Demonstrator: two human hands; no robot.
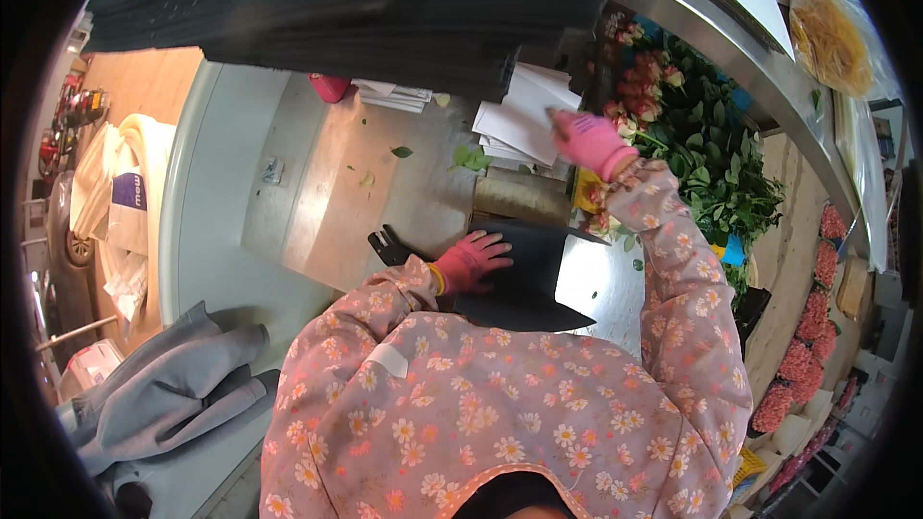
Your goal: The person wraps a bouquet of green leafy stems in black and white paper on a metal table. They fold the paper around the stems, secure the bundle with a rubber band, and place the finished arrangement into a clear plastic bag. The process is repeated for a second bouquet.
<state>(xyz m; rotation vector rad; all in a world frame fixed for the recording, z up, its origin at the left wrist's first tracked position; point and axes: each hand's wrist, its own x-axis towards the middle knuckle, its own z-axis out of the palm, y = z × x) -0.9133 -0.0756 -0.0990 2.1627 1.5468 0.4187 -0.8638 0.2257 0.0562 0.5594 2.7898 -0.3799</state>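
Note:
My left hand (473, 261), in a pink glove, lies with its fingers spread on a black sheet (519, 293) on the metal worktop. Farther off and to the right, my right hand (588, 142), also pink-gloved, is at the right edge of a stack of white paper sheets (519, 120). Its fingers are drawn together, and what they hold, if anything, does not show clearly. Just left of my left hand rests a black hand tool (389, 246). Between the papers and the black sheet stands a brownish block-like edge (522, 198).
Pink-and-cream roses (642, 86) and leafy stems (726, 163) crowd the right side. A large dark ribbed surface (336, 10) hangs across the top. Loose leaves (469, 158) lie on the worktop (336, 183). A grey garment (183, 384) drapes at lower left.

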